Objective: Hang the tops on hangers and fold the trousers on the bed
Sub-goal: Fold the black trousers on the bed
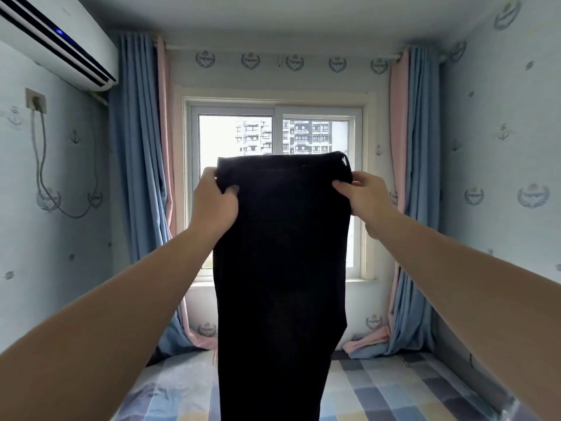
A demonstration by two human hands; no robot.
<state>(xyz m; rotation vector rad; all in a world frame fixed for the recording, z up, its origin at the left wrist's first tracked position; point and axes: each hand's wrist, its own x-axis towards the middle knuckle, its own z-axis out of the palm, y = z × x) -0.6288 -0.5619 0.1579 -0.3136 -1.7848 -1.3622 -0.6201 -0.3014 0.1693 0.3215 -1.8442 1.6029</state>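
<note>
A: Where are the trousers?

B: The dark, near-black cloth trousers (280, 268) hang upright in the air above the bed with the blue, grey and cream checked cover (394, 390), in front of the white-framed window (276, 132).

A: And the hands?

B: The left hand (217, 199) pinches the waistband's left corner, fingers curled round it. The right hand (364, 192) grips the right corner likewise. The legs drop past the picture's bottom edge.

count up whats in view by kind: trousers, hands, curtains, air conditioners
black trousers: 1
hands: 2, left hand and right hand
curtains: 2, left curtain and right curtain
air conditioner: 1
total: 6
</note>
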